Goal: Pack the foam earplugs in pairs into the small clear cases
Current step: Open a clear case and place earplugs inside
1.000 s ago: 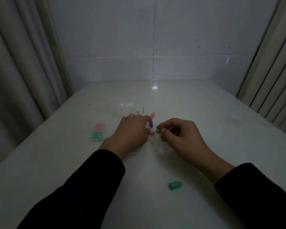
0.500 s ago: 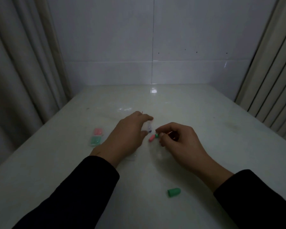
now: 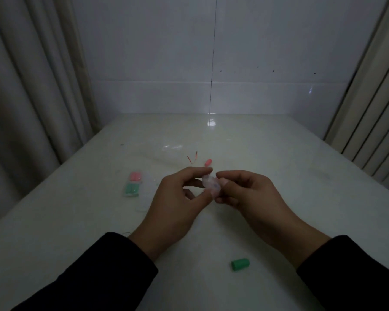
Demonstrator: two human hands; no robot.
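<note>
Fingers of both hands pinch one small clear case between them, above the tabletop. Loose green earplug lies nearest my right hand; pink earplug just beyond my left hand.

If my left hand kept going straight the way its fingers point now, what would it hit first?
The left hand points forward and right, pinching a small clear case that the right hand also holds. Moving on, it would likely first meet the right hand's fingertips, already at the case; depth is unclear.
</note>
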